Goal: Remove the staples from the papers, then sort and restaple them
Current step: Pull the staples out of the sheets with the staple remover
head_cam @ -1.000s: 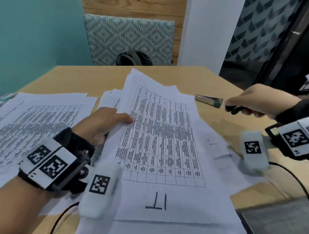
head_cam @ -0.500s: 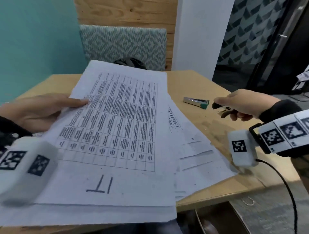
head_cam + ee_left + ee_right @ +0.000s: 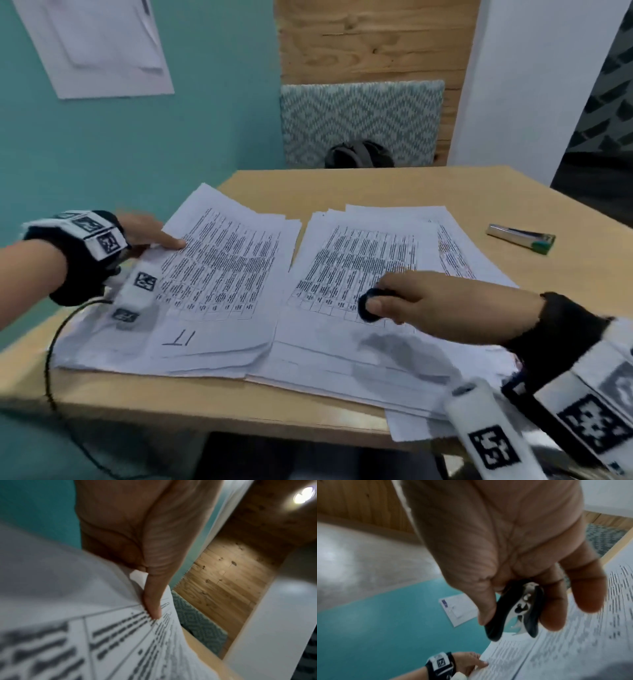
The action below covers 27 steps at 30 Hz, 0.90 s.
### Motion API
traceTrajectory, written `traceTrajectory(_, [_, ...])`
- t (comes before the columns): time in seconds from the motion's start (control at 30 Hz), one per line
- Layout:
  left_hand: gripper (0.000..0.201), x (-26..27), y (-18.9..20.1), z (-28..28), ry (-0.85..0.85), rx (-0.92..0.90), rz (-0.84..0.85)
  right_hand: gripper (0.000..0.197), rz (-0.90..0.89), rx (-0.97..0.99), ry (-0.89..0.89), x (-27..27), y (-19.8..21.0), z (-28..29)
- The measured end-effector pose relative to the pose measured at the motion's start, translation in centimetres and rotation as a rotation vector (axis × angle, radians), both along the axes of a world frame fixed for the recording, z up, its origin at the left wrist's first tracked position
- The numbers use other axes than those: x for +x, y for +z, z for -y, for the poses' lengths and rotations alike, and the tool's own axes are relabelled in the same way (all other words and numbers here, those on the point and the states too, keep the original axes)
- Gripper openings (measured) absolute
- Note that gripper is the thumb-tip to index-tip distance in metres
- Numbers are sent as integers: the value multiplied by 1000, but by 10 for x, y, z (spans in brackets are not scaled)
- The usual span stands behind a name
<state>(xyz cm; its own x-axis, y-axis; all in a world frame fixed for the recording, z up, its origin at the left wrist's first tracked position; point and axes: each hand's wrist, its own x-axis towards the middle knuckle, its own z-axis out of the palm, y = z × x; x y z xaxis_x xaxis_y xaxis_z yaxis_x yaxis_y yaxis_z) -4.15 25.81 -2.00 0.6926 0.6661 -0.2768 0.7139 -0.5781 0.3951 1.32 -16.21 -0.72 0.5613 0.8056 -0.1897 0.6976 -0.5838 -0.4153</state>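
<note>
Two stacks of printed table sheets lie on the wooden table (image 3: 394,192). The left stack (image 3: 222,274) has a top sheet marked "11". My left hand (image 3: 162,241) pinches that sheet at its left edge, with the thumb (image 3: 152,601) lying on the print of the sheet (image 3: 85,635). The right stack (image 3: 363,250) lies beside it. My right hand (image 3: 380,305) hovers just over that stack and grips a black staple remover (image 3: 368,305). In the right wrist view the staple remover (image 3: 513,609) sits between thumb and fingers above the papers (image 3: 565,649), metal claws showing.
A silver stapler with a green end (image 3: 520,238) lies on the table at the far right. A patterned chair back (image 3: 359,120) with a dark bag (image 3: 359,156) stands behind the table. A teal wall runs along the left. A cable (image 3: 51,342) hangs over the table's near-left edge.
My left hand swung the sheet marked "11" to the left and laid it on the left stack. My right hand moved the staple remover from the right in over the right stack.
</note>
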Motion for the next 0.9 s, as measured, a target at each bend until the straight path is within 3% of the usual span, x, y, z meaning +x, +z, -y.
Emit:
traceTrajectory(0.13, [34,1,-15,-2,-69,31,-18,39,-33,-65,115,-3,-15,-1])
traceTrajectory(0.23, [48,-7,-22,-9,-22,-15,53,34,-6,-167,69,3,-22,12])
traceTrajectory(0.33, [66,-13,-26,-7,34,52,-5,32,48,-202,51,6,-20,20])
traceTrajectory(0.4, [73,-14,-22,8,-8,214,-91,31,57,-211,55,6,-19,23])
traceTrajectory(0.47, [76,-13,-12,29,-133,489,-248,29,52,-218,56,5,-19,23])
traceTrajectory(0.53, [69,-9,4,59,-212,557,-189,28,37,-210,52,4,-17,24])
traceTrajectory(0.6, [54,-3,16,100,-310,466,-25,30,16,-156,27,5,-15,27])
traceTrajectory(0.7, [31,9,17,166,-418,92,126,32,47,-66,-60,14,-8,34])
traceTrajectory(0.77, [26,22,7,197,-415,-98,54,32,79,-68,-129,21,-4,41])
traceTrajectory(0.9, [42,49,-15,220,-408,-41,-110,35,58,-199,-147,29,-9,54])
